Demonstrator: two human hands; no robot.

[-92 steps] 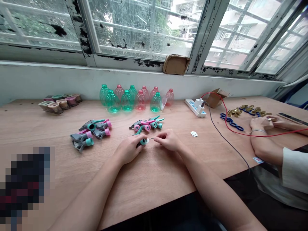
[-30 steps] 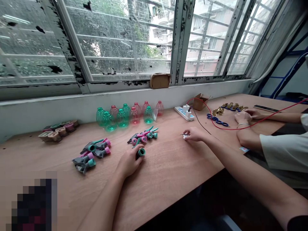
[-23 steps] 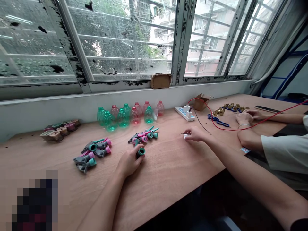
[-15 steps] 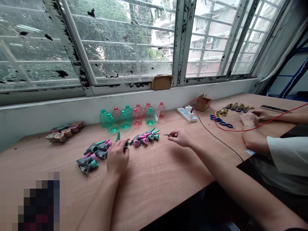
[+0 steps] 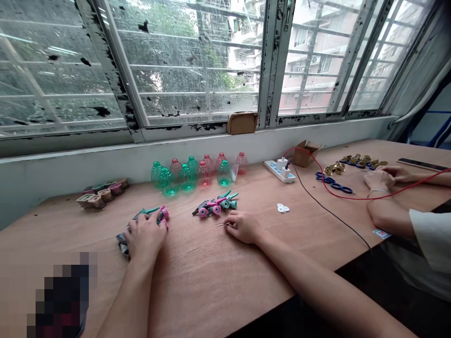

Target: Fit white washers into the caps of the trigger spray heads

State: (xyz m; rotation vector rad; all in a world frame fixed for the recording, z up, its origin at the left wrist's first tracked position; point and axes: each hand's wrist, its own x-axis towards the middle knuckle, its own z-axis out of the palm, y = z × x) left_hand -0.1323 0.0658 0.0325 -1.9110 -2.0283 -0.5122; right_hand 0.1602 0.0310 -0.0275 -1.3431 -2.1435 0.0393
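Observation:
My left hand [image 5: 146,232] is at the left pile of trigger spray heads [image 5: 123,244], its fingers bent over one of them; the grip is partly hidden. Pink nozzles [image 5: 164,214] stick out beside its fingertips. My right hand [image 5: 244,227] is closed on thin metal tweezers [image 5: 221,224], whose tips point left above the wooden table. Just behind it lies a second cluster of pink, teal and grey spray heads [image 5: 211,207]. A few small white discs [image 5: 283,208] rest to the right of my right hand.
Green and red clear bottles [image 5: 186,178] stand along the wall. Small containers [image 5: 100,195] sit at the back left. A white power strip [image 5: 279,172], cables and a cardboard box [image 5: 306,153] are right. Another person's hands [image 5: 380,180] work near blue-handled scissors [image 5: 334,183] and gold pieces.
My left hand has moved left onto the spray heads. The right hand with the tweezers has shifted left and nearer, uncovering the white discs. The view has shifted slightly.

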